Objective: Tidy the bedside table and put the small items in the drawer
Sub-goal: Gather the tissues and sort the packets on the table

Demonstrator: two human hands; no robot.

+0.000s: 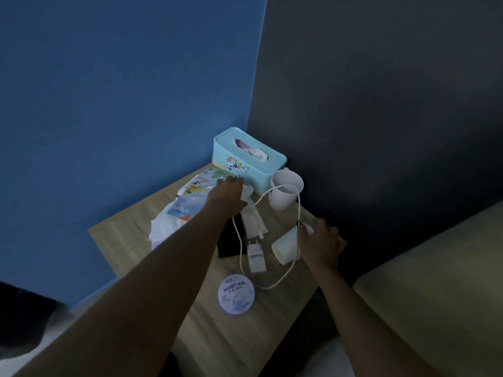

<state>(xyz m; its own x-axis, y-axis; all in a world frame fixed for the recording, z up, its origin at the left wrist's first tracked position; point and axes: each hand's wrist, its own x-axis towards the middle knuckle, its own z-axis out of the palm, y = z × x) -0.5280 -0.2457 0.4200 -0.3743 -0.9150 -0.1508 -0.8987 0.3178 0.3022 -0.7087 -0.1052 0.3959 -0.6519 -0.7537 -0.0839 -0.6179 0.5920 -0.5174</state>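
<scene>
Both forearms enter from the bottom edge and reach over the bedside table (128, 235), a light wood-grain top set in the corner between a blue wall (109, 91) and a dark wall (381, 91).

Round tin (236, 294), lid printed "MOIST HYA", sits nearest on the table's front part, flat, lid up. Just behind it lies a white charger plug (255, 256); its white cable (295, 257) loops around the front of the tin's right side, then runs up past the right hand toward the mug.

Right hand (321, 244): fingers curled around a white paper cup (284, 247) lying on its side, open end facing the camera. Grip appears closed on the cup; thumb side hidden.

Left hand (227, 195): palm down, fingers extended and slightly spread, resting on or just above a plastic packet with coloured print (201, 183). Contact cannot be confirmed; no clamping visible.

White folded cloth or tissue pack (166, 227) lies under the left forearm. Dark flat object (231, 240) lies beside the wrist, partly covered; identity unclear. White tube-like item (251, 219) rests on it, near the plug.

At the back corner: teal tissue box (249, 159), tissue showing in the slot. White mug (285, 189) stands just right of it, tilted in view, cable crossing its front.

Pale bedding (435, 281) borders the table on the right. Lighting is dim.
</scene>
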